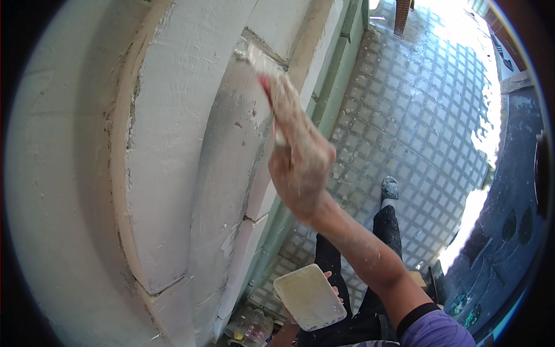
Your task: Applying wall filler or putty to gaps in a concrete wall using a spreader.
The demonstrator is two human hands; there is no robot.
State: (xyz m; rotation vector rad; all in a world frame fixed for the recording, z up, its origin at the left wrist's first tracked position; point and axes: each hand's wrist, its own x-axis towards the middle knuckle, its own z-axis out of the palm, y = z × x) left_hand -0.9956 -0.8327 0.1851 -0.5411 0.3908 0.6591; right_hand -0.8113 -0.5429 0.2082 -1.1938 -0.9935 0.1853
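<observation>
At the far left a pale plastered wall [63, 173] curves along the rim of the view; beside it runs a raised moulding [120, 162] with rough, chipped edges, then a broad whitish panel [167, 133]; right of that panel a grey recessed band [228, 127] runs up the wall, pitted and streaked; at its upper end is a flat tool [266, 78], blurred, with a white-smeared front and a red part, its tip at the wall beside a cracked joint; low down, by the foot of the wall, clear plastic bottles [254, 328] are gathered; the right hand [303, 170] has its grip closed around the tool, its arm reaching up from the lower right; below it the left hand [335, 287], mostly hidden, has its grip on a rectangular pale tray [309, 298], fingers showing at the tray's right edge; farther right are dark trousers [386, 228], a spattered slipper [390, 188] on the tiled floor [416, 127], a purple sleeve [436, 331] and, at the far right, a stained dark blue sheet [485, 248].
</observation>
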